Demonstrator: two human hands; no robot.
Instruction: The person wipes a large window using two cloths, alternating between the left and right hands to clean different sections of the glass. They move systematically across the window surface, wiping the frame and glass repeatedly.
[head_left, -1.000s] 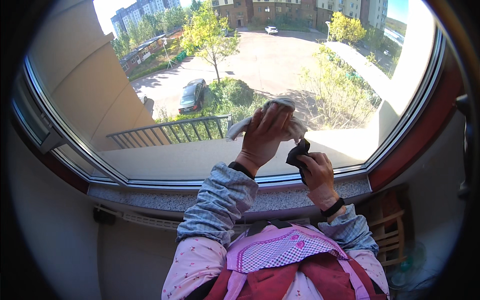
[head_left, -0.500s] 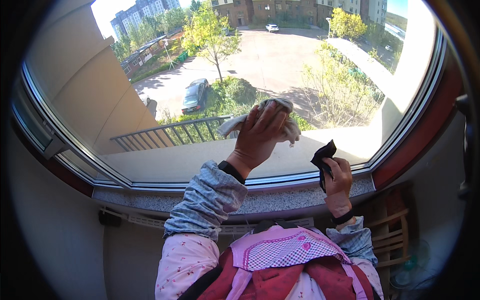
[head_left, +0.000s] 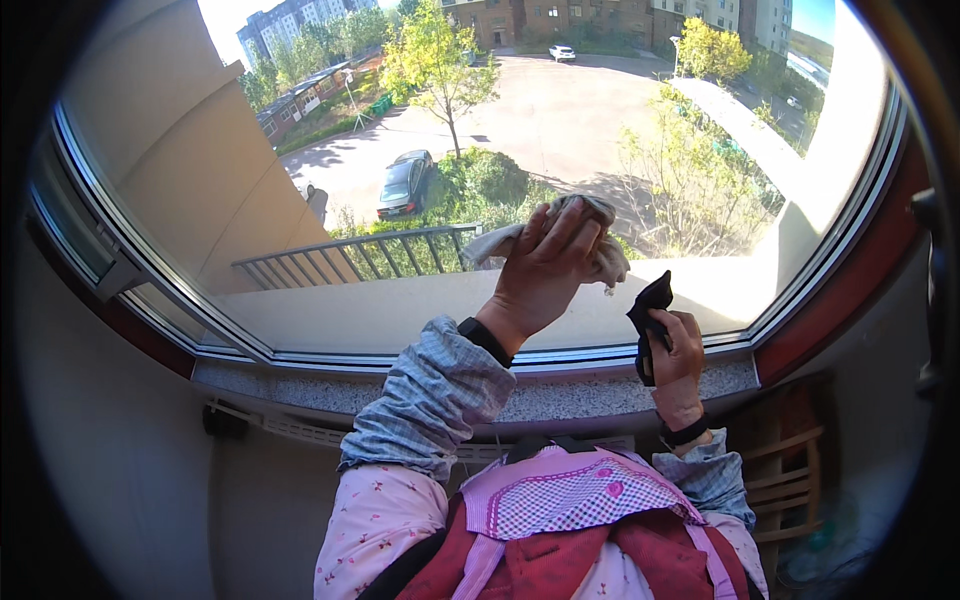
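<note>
My left hand point(head_left: 545, 262) presses a crumpled off-white cloth point(head_left: 604, 256) against the large window pane point(head_left: 560, 120), its fingers bent over the rag. Parts of the cloth stick out on both sides of the hand. Lower and to the right, my right hand point(head_left: 678, 358) grips a black cloth-like piece point(head_left: 652, 296) between thumb and fingers, in front of the lower right part of the pane. What exactly the black piece is, I cannot make out.
A silver window frame point(head_left: 420, 362) runs along the bottom above a speckled stone sill point(head_left: 300, 393). A wooden slatted chair or rack point(head_left: 785, 490) stands at the lower right. Beyond the glass are a railing point(head_left: 360, 258), a dark car point(head_left: 405, 184) and trees.
My left hand and the off-white cloth have shifted slightly right across the pane. The outside view has also shifted a little right. My right hand still holds the black piece.
</note>
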